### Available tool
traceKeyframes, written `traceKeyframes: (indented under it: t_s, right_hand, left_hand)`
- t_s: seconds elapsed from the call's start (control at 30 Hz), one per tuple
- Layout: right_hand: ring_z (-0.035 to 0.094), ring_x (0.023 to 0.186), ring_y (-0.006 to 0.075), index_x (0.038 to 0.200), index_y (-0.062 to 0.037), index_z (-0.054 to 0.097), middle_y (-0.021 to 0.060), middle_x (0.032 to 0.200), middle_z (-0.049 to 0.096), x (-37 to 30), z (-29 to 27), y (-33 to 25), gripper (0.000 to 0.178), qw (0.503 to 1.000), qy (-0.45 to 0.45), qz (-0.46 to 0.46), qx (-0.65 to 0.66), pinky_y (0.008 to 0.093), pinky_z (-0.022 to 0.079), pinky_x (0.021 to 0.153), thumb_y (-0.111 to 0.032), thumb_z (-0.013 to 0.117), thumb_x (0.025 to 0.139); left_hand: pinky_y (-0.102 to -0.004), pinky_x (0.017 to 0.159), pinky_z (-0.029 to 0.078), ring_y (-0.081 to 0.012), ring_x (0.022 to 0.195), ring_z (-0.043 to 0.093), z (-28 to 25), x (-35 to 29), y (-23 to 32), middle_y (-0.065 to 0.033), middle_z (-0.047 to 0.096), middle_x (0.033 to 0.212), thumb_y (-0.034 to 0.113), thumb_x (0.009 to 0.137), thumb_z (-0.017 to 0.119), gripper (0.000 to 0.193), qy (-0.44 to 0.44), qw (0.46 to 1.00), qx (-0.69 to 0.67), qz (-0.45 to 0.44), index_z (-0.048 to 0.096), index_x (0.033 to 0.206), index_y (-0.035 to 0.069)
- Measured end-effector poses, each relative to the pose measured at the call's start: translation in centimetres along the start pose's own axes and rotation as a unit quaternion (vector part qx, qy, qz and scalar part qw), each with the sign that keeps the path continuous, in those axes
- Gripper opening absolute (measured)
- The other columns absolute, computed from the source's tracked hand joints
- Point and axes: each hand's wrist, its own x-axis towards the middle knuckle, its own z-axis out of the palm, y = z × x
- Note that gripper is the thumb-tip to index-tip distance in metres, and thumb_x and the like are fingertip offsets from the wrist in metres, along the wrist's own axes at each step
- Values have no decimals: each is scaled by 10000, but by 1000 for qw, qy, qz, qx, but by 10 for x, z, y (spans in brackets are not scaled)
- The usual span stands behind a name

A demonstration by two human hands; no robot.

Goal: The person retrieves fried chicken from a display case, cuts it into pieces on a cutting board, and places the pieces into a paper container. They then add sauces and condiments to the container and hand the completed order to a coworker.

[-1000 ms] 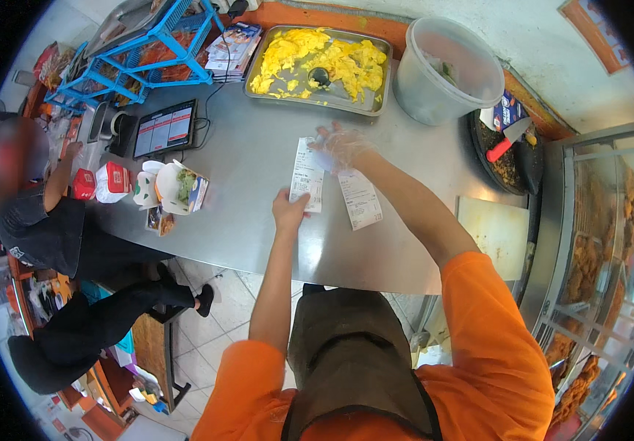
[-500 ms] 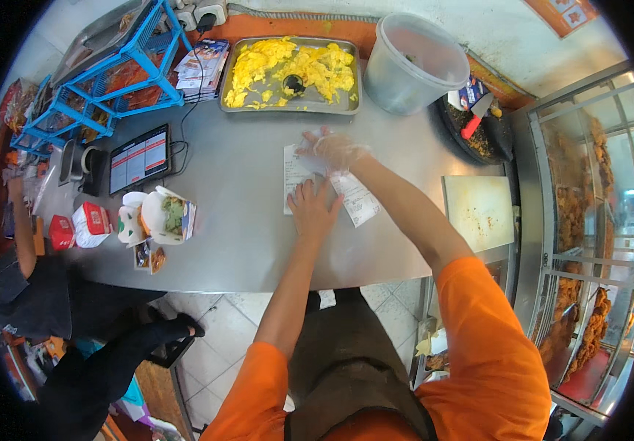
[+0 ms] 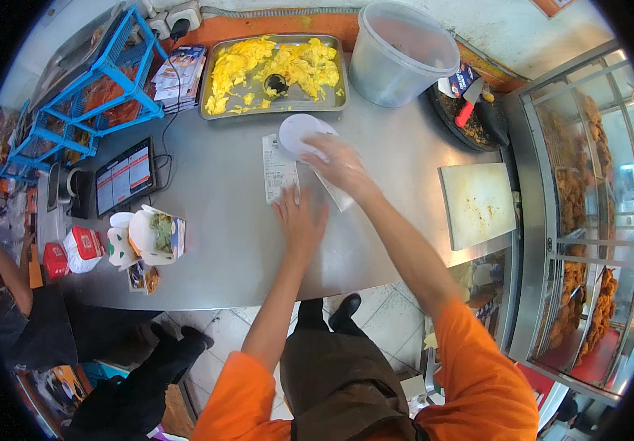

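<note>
The left hand (image 3: 301, 220) is lying flat with its grip open, fingertips pressing the lower edge of a paper receipt (image 3: 279, 167) on the steel desk (image 3: 221, 242). At one o'clock from it, the right hand (image 3: 340, 162) is closing its grip on a white round lid (image 3: 298, 134). At twelve o'clock, a metal tray (image 3: 273, 73) is holding yellow scrambled food, beside a nearly empty translucent tub (image 3: 398, 55).

We stand at a steel counter (image 3: 207, 220) against an orange-striped wall (image 3: 273, 23), with pale floor tiles (image 3: 376, 323) below, a glass display case (image 3: 589, 220) on our right and a blue rack (image 3: 89, 88) on our left.
</note>
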Motion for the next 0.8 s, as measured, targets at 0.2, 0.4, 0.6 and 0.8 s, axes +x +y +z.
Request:
traceKeyframes:
  t_s: [0.2, 0.4, 0.6, 0.8]
  right_hand:
    - [546, 694, 187, 954, 8, 720, 103, 815, 656, -281, -74, -45, 286, 906, 79, 332, 251, 378, 433, 627, -259, 621, 987]
    - [689, 891, 244, 1093, 6, 716, 148, 912, 741, -541, -55, -38, 337, 844, -109, 506, 141, 358, 507, 892, -276, 562, 992]
    - [669, 785, 167, 926, -34, 755, 104, 837, 739, -568, 6, 37, 167, 841, -202, 499, 44, 308, 523, 803, -185, 683, 923]
    - [628, 1011, 209, 1268, 3, 569, 144, 1132, 656, -425, 47, 75, 443, 940, -118, 319, -1, 358, 510, 923, -369, 409, 1086]
  left_hand:
    - [-426, 946, 521, -368, 1094, 632, -40, -210, 46, -186, 656, 1171, 126, 851, 757, 317, -89, 961, -257, 56, 671, 1129, -1]
    - [-375, 823, 549, -307, 943, 678, 11, -329, 33, -160, 684, 1076, 77, 896, 706, 227, -54, 954, -240, -169, 674, 1115, 24]
    - [-301, 828, 526, -172, 934, 680, 113, -451, -3, -119, 704, 1070, 113, 1027, 572, 200, 151, 837, -339, -402, 651, 1152, -21]
    - [-302, 857, 514, -186, 986, 675, 138, -525, -10, -116, 689, 1122, 173, 1048, 543, 250, 244, 749, -371, -491, 645, 1169, -20]
